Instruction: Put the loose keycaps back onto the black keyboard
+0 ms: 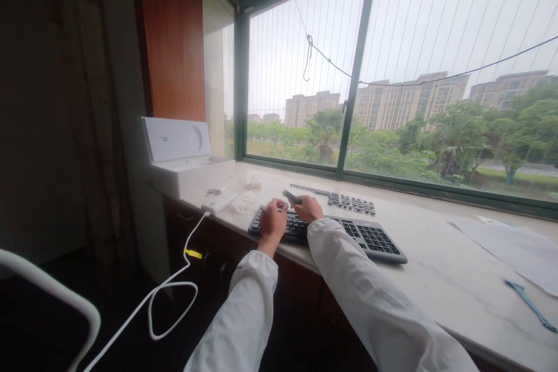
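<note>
Head view, person in white sleeves at a pale marble table running under a wide window.

Keyboard: dark, lies flat near the table's front edge, angled away to the right. Its left end is under both hands; placement close to the edge keeps it within easy reach of both arms.

Left hand: rests on the left end of the keyboard, fingers curled down onto the keys, apparently pinning the board or one key. Whether the fingers are closed on anything I cannot tell; too small.

Right hand: just beside the left, touching the keyboard's upper left area, fingers closed around a small dark tool whose end sticks out to the left, above the keys.

Loose keycaps: laid out in rows on the table just behind the keyboard, apart from it; rows look like keyboard order is preserved.

Containers: white box at the table's left end, lid standing open behind it. Contents not visible from this angle.

Also: a small white device beside the box, a white cable hanging from it; papers and a blue tool far right.
</note>
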{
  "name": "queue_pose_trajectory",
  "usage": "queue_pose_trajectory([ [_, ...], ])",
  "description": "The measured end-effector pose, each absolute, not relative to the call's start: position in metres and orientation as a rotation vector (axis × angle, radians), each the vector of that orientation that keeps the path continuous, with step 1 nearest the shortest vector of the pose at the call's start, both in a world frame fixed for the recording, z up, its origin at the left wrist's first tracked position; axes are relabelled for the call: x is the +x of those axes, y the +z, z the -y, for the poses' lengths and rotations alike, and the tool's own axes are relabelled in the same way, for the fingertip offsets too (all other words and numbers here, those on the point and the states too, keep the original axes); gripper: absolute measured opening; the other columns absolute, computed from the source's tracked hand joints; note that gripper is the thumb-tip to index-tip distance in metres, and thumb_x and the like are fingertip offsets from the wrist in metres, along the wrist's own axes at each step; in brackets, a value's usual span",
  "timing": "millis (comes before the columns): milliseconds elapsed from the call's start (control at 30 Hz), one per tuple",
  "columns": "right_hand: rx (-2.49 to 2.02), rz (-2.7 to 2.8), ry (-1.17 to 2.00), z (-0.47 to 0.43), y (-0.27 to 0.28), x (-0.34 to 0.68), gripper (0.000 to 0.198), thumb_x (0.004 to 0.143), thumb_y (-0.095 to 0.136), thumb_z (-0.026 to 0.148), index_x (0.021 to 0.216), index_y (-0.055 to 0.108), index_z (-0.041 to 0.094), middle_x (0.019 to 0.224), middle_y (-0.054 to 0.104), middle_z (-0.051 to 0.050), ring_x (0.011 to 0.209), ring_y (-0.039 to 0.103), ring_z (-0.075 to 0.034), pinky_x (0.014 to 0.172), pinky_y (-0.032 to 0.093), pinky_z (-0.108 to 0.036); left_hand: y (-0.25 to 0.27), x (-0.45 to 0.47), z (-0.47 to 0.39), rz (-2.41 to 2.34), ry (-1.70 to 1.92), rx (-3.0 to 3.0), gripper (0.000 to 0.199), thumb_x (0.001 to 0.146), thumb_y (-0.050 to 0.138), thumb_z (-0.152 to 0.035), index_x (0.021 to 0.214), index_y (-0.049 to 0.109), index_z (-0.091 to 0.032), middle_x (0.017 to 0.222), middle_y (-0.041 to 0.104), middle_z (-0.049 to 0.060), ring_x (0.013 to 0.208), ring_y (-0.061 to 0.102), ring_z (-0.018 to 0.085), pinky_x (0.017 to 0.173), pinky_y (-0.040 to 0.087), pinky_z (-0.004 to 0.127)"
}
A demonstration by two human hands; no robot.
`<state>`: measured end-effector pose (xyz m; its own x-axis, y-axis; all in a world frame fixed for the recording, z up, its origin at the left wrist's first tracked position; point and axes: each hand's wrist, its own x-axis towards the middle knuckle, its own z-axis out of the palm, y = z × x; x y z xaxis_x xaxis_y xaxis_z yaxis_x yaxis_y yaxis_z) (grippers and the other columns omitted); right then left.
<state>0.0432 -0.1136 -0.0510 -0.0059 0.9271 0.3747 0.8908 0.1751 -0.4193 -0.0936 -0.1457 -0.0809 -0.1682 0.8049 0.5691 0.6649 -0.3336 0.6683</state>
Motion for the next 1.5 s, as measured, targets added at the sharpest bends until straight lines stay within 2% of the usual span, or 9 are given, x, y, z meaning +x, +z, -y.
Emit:
queue_pose_trajectory([
  [200, -1.921, 1.889, -0.193, 0.134, -0.036, 0.085, 0.035, 0.09, 0.052, 0.048, 0.089, 0.076, 0.023, 0.091, 0.073, -0.011, 0.085, 0.066, -0.022, 0.071, 0.043, -0.029, -0.082, -0.093, 0.144, -1.795, 1.502, 1.947, 0.012, 0.087, 0.06, -0.029, 0.094, 0.065, -0.021, 0.096, 0.073, 0.007, 0.091, 0.066, 0.022, 0.08, 0.046, 0.03],
  [333, -1.983, 1.893, -0.367, 0.157, -0.019, 0.149, 0.03, 0.091, 0.048, 0.036, 0.09, 0.074, 0.022, 0.088, 0.072, -0.011, 0.075, 0.065, -0.02, 0.066, 0.041, -0.028, -0.082, -0.093, 0.144, -1.804, 1.472, 1.96, 0.013, 0.087, 0.06, -0.03, 0.095, 0.065, -0.022, 0.096, 0.073, 0.007, 0.091, 0.067, 0.022, 0.078, 0.046, 0.03],
  [500, -2.035, 1.91, -0.503, 0.186, -0.025, 0.24, 0.025, 0.089, 0.047, 0.027, 0.092, 0.071, 0.021, 0.093, 0.07, -0.01, 0.08, 0.063, -0.019, 0.067, 0.04, -0.028, -0.08, -0.091, 0.147, -1.818, 1.425, 1.99, 0.013, 0.087, 0.059, -0.029, 0.096, 0.064, -0.022, 0.099, 0.073, 0.007, 0.092, 0.067, 0.021, 0.08, 0.047, 0.03],
  [733, -2.071, 1.751, -0.463, 0.194, -0.057, 0.312, 0.033, 0.094, 0.041, 0.036, 0.083, 0.068, 0.021, 0.092, 0.064, -0.01, 0.085, 0.06, -0.02, 0.068, 0.039, -0.029, -0.079, -0.092, 0.142, -1.778, 1.394, 1.984, 0.013, 0.084, 0.062, -0.031, 0.093, 0.066, -0.022, 0.096, 0.074, 0.004, 0.09, 0.068, 0.02, 0.081, 0.049, 0.028],
  [967, -2.003, 1.669, -0.403, 0.192, -0.043, 0.302, 0.051, 0.096, 0.033, 0.055, 0.087, 0.071, 0.021, 0.098, 0.063, -0.011, 0.082, 0.06, -0.02, 0.065, 0.038, -0.029, -0.056, -0.089, 0.118, -1.59, 1.066, 1.979, 0.018, 0.082, 0.066, -0.031, 0.094, 0.068, -0.019, 0.098, 0.074, 0.003, 0.055, 0.065, 0.01, 0.069, 0.051, 0.023],
  [1133, -2.057, 1.536, -0.445, 0.2, -0.036, 0.289, 0.068, 0.095, 0.018, 0.066, 0.096, 0.07, 0.022, 0.092, 0.067, -0.012, 0.08, 0.062, -0.023, 0.071, 0.038, -0.034, -0.029, -0.055, 0.078, -1.616, 0.954, 2.124, 0.021, 0.081, 0.067, -0.033, 0.096, 0.069, -0.019, 0.103, 0.074, 0.003, 0.057, 0.067, 0.01, 0.066, 0.051, 0.021],
  [1267, -2.053, 1.486, -0.365, 0.201, -0.039, 0.285, 0.064, 0.093, 0.019, 0.069, 0.111, 0.064, 0.027, 0.077, 0.069, -0.009, 0.073, 0.062, -0.024, 0.073, 0.037, -0.036, -0.023, -0.02, 0.035, -1.667, 0.708, 2.188, 0.025, 0.077, 0.069, -0.032, 0.098, 0.071, -0.018, 0.094, 0.075, 0.003, 0.063, 0.071, 0.013, 0.071, 0.051, 0.022],
  [1367, -2.028, 1.501, -0.413, 0.198, -0.046, 0.284, 0.054, 0.095, 0.027, 0.064, 0.112, 0.061, 0.025, 0.089, 0.071, -0.01, 0.081, 0.063, -0.025, 0.071, 0.037, -0.035, -0.025, 0.003, 0.006, -1.701, 0.547, 2.236, 0.026, 0.075, 0.071, -0.03, 0.099, 0.071, -0.018, 0.081, 0.075, 0.002, 0.067, 0.072, 0.015, 0.075, 0.051, 0.022],
  [1500, -2.031, 1.55, -0.489, 0.192, -0.056, 0.288, 0.045, 0.097, 0.033, 0.055, 0.108, 0.059, 0.02, 0.096, 0.067, -0.013, 0.088, 0.061, -0.026, 0.071, 0.038, -0.034, -0.029, 0.022, -0.027, -1.763, 0.471, 2.377, 0.023, 0.074, 0.072, -0.029, 0.097, 0.072, -0.024, 0.088, 0.076, 0.0, 0.07, 0.071, 0.013, 0.078, 0.051, 0.023],
])
